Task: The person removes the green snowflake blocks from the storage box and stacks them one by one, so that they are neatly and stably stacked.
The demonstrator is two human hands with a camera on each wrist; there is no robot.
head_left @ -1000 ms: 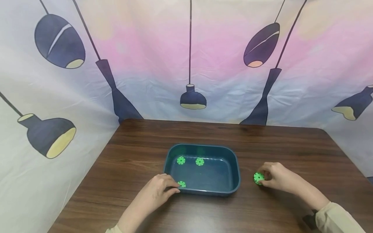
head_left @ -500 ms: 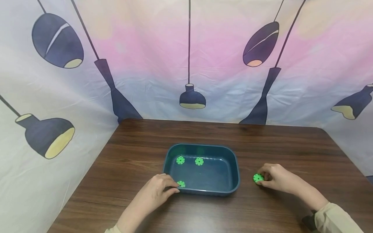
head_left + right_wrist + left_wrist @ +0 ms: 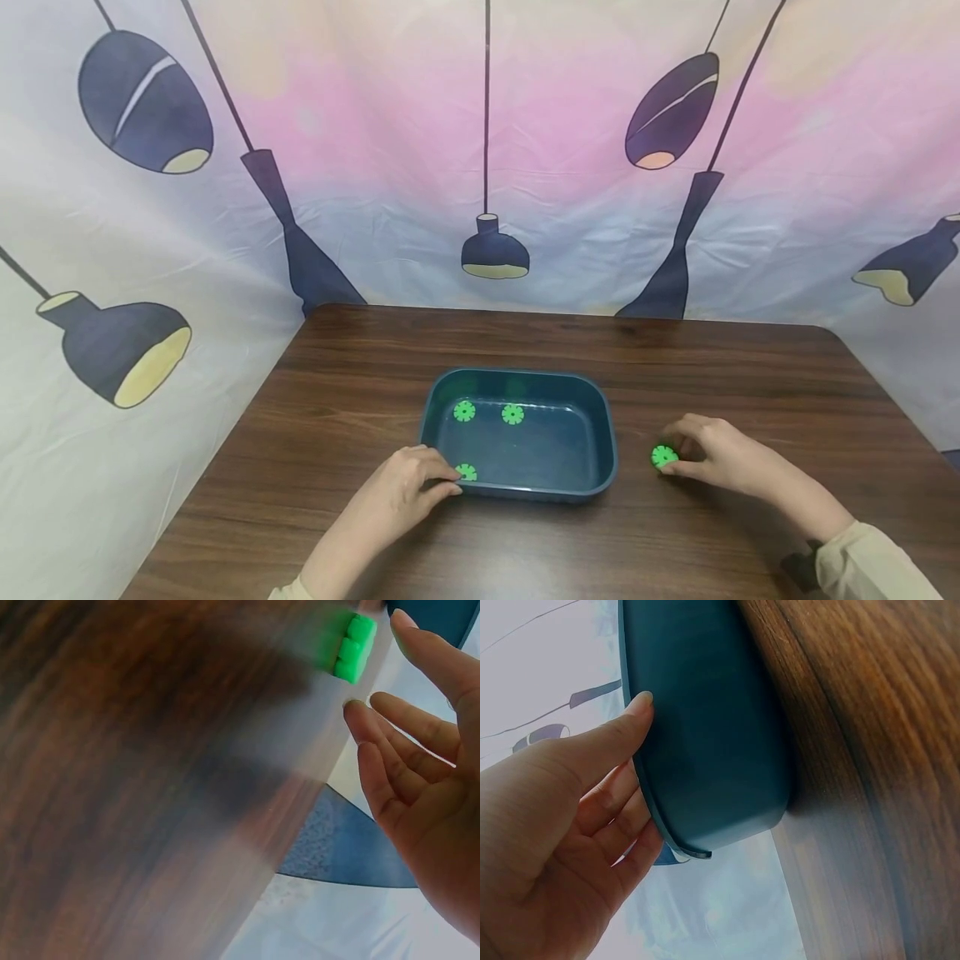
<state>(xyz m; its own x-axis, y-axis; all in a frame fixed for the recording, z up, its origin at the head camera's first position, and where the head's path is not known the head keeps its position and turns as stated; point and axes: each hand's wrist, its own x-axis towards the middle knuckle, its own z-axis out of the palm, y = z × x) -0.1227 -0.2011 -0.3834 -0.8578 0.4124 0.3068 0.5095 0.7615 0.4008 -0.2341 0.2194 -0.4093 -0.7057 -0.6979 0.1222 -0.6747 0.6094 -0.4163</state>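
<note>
My left hand (image 3: pixel 408 487) grips the near-left rim of a dark teal tray (image 3: pixel 540 492); in the left wrist view the thumb lies along the tray's outer wall (image 3: pixel 712 742), with the other fingers behind the rim. Three green notched discs lie inside the tray: one disc (image 3: pixel 464 411) far left, another disc (image 3: pixel 512 414) beside it, and a third disc (image 3: pixel 467 472) by my left fingertips. Right of the tray, a green notched piece (image 3: pixel 663 457) rests on the table. Close to it is my right hand (image 3: pixel 723 454), thumb and fingers spread apart; the right wrist view shows a gap between them and the green piece (image 3: pixel 355 649).
Everything stands on a dark wood-grain table (image 3: pixel 360 367). A cloth backdrop (image 3: pixel 585 208) printed with hanging lamps rises behind it and along both sides. A small black object (image 3: pixel 801 568) shows at the right sleeve (image 3: pixel 870 562).
My right fingers have spread and drawn back slightly from the green piece, which stays at the same place on the table. The left hand and the tray hold still.
</note>
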